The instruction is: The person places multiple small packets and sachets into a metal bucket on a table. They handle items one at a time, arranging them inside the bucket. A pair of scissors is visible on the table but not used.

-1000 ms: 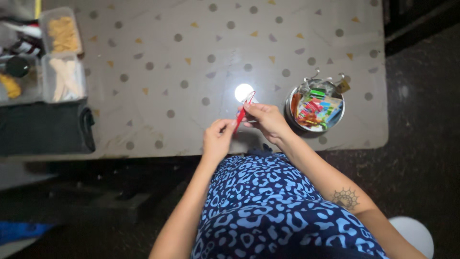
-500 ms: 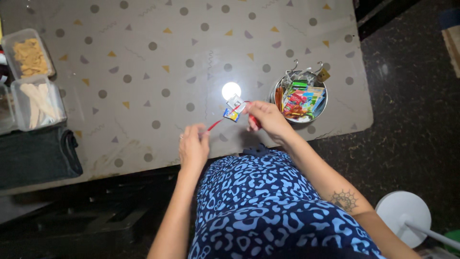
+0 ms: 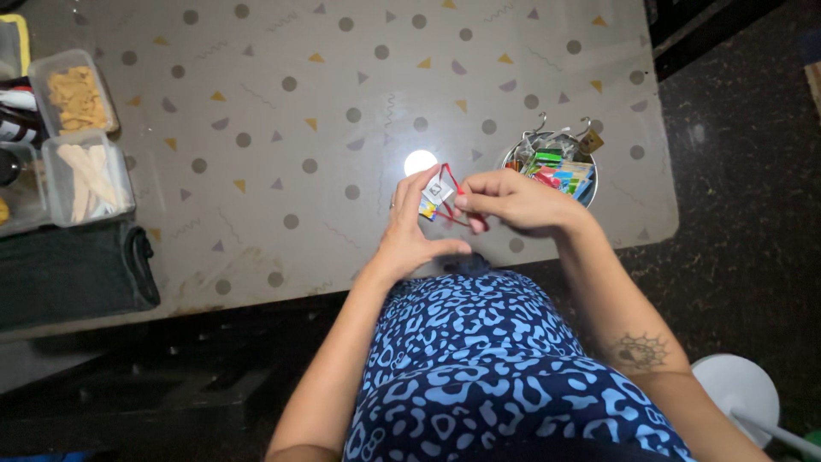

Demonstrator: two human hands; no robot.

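Both grips work one tag [image 3: 437, 193]: our left hand [image 3: 409, 233] pinches it, our right hand [image 3: 513, 202] pinches its red cord [image 3: 454, 198].

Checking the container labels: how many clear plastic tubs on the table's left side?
2 fully seen: one tub of tan crumbly bits, and one tub of pale wooden sticks just below it. More containers at the far left edge are cut off, so possibly more.

Home craft corner, by the look of it. Table [image 3: 282, 94] under a patterned dot-and-triangle cover; clear plastic tubs [image 3: 81, 137] of wooden sticks and small bits at one edge; round tin [image 3: 554, 171] of colourful oddments; dark speckled floor [image 3: 744, 214] alongside.
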